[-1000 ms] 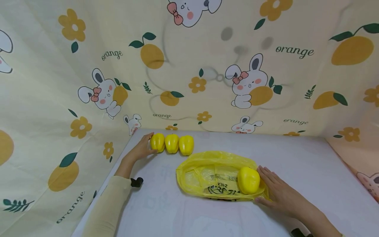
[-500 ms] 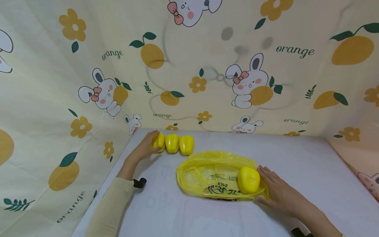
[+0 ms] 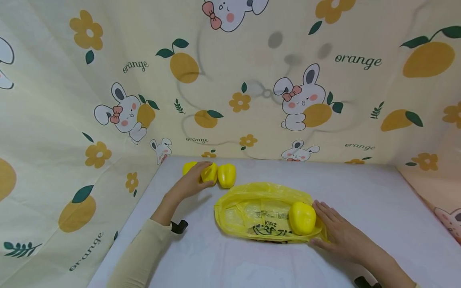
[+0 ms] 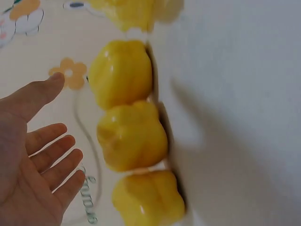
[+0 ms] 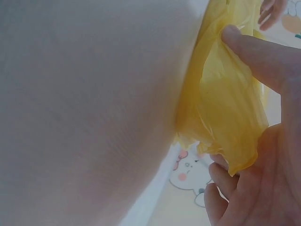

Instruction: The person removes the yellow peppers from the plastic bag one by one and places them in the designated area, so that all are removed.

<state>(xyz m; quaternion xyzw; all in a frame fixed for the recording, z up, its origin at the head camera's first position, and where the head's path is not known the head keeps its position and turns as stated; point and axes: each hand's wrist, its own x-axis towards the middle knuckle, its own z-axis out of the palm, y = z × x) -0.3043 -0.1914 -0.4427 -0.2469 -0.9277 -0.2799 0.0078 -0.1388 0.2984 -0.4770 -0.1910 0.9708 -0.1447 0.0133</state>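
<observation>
A white tabletop (image 3: 201,260) is forming the floor of what is looking like a small screened-off booth (image 3: 39,132), with cream sheeting (image 3: 230,64) closing it in at the back and left, and a pinkish stretch (image 3: 446,180) bounding it on the right. Cartoon rabbits (image 3: 306,98), orange fruits (image 3: 428,60) and yellow flowers (image 3: 240,103) are repeating across the sheeting — the word "orange" (image 3: 358,60) is recurring in script, too — while soft grey shadows (image 3: 275,40) are falling at the back. Whether this booth is standing in a home, a studio or a lab, these views are not telling.
</observation>
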